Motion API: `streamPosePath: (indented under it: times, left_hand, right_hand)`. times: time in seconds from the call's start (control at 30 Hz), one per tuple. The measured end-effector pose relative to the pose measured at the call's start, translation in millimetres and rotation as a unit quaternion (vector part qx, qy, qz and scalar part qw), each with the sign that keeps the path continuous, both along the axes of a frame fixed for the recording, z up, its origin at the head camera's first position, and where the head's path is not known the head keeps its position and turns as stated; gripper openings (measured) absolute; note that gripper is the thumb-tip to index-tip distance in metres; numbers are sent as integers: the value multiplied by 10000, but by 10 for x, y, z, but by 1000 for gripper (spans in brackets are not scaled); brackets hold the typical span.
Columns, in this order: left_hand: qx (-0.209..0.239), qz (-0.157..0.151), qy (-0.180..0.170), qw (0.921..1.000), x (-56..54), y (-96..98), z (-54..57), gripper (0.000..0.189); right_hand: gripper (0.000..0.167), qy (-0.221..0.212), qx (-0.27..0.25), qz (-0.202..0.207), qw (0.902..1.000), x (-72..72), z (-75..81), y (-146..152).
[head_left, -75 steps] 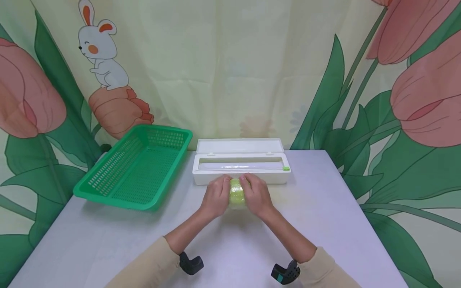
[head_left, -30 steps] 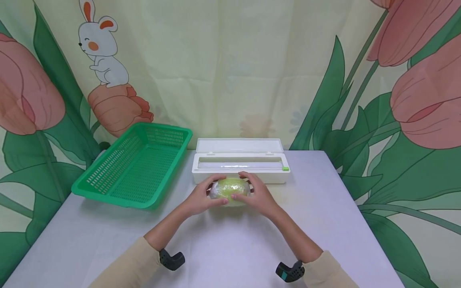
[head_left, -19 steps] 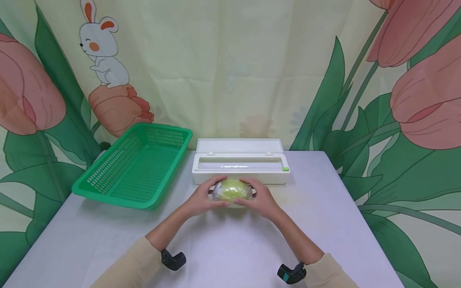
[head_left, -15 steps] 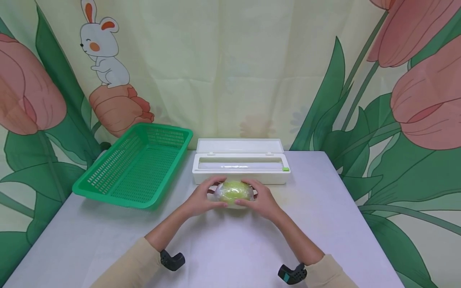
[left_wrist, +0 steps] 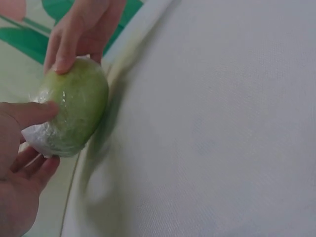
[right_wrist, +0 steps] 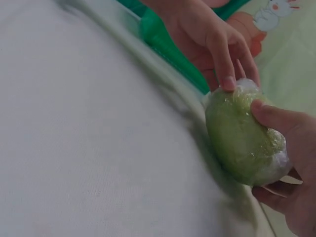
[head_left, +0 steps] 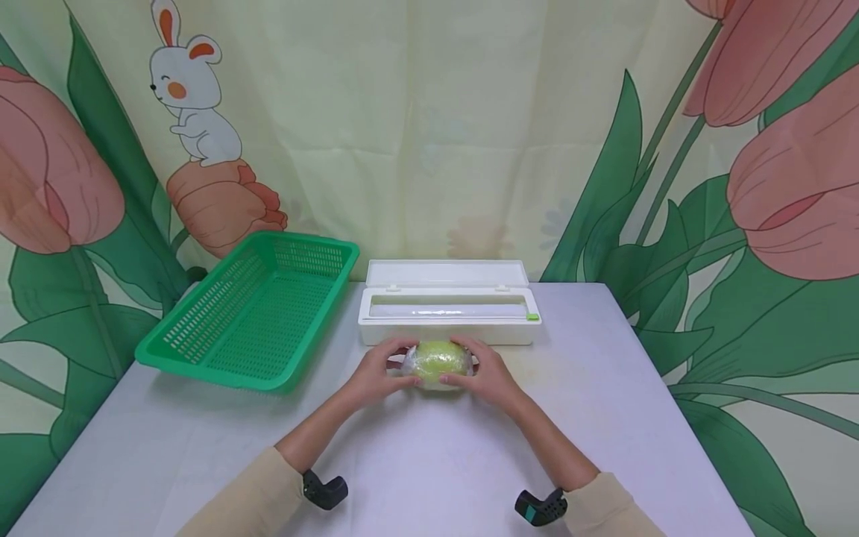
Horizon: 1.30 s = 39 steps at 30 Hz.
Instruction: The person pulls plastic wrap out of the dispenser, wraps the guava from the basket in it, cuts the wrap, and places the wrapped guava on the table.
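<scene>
A green mango (head_left: 441, 359) wrapped in shiny cling film is held between both hands in front of the white box. My left hand (head_left: 374, 374) grips its left end, thumb on the near side and fingers behind. The right hand (head_left: 491, 375) holds the opposite end the same way. Film bunches whitish at the ends of the mango (right_wrist: 242, 136) in the right wrist view. From the left wrist, the mango (left_wrist: 79, 106) shows smooth green skin under the film, with the left thumb (left_wrist: 42, 111) pressed on it.
Behind the hands stands a white cling film dispenser (head_left: 450, 333), lid raised, with a film roll (head_left: 448, 309) inside and a green slider (head_left: 533, 317) at its right. A green perforated basket (head_left: 295, 373) sits to the left on the white-covered table (head_left: 429, 462).
The mango has been turned from end-on to lying crosswise, and the hands have spread to its two ends. Over the last second it has shifted slightly right and nearer.
</scene>
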State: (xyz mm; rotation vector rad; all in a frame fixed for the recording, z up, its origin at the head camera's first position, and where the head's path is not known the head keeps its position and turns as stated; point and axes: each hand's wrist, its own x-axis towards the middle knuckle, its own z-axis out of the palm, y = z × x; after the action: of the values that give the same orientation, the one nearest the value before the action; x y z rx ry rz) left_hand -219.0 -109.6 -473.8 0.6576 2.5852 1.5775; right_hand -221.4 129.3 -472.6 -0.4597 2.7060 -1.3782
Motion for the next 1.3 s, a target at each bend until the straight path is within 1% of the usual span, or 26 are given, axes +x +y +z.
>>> streamPosePath:
  times: [0.07,0.2,0.37,0.6,0.77,0.87,1.03,1.17,1.3]
  left_hand:
    - [115,4,-59,9999,-2,-2,-21,58]
    - [496,61,-240,9985,-10,-1,-56,49]
    - [829,165,-234,9961,-4,8,-63,39]
    - [730,422,-97,9964,-23,-1,-56,26]
    - [925,596,-191,9937,-52,12,-55,20]
    - [873,691,-76,9937,-59,21,-49,16]
    - [643,669,252,9954,-61,30,-21,9]
    - [512,586,393,9962,-80,25,5,6]
    - [141,417,524,9977,-120,16,25,5]
  right_hand:
    - [76,-34,18,2,10000,-8,-24,-2]
    - [76,-12,18,-18,10000,-12,-41,-8]
    - [76,-9,-91,-28,10000,-3,-21,-4]
    - [74,-79,-122,-20,9999,-3,-18,5]
    - [73,-85,-107,-17,9999,-2,-15,-4]
    - [73,-46,-86,-17,10000,1,-11,-13]
    - [72,89,-30,-67,9999,11,6,-23]
    - [71,209,-1,-32,9998,4,2,-24]
    - [71,280,73,-26,9996,-7,-15,-26]
